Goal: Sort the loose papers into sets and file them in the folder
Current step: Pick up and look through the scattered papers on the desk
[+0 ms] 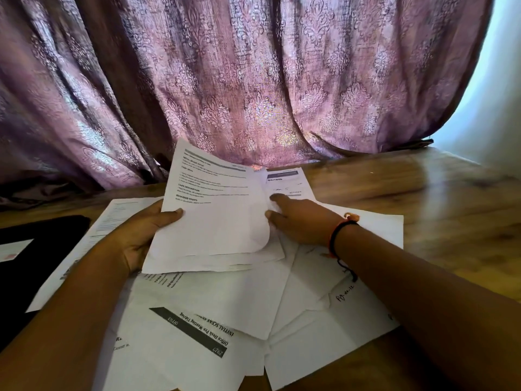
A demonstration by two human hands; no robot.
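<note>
head view: left hand (141,235) grips a sheaf of printed sheets (225,261) by its left edge. thumb is clamped on top, other fingers are under the paper & out of sight. the sheaf is tilted up just over the loose pile.

right hand (298,221) comes in from 3 o'clock of the sheaf. thumb & forefinger are close together, pinching the right edge of the top sheet (220,193), which curls there. rest of its fingers are hidden behind paper. black & orange wristband (342,230) on rt wrist.

at 1 o'clock of the sheaf a page headed "sheets" (287,182) pokes out, forefinger tip on it.

loose papers (231,303) overlap on the wooden table (437,193) at 6 o'clock. one is a banner sheet (194,331) reading "office desk pre-meeting tidying". a handwritten sheet (346,294) lies at 4 o'clock.

another printed page (112,218) lies at 9 o'clock under the left wrist, just beside the black folder (42,249). the folder is at far 9 o'clock w/ a white label (14,249) on it.

purple patterned curtain (253,80) hangs at 12 o'clock behind the table.
</note>
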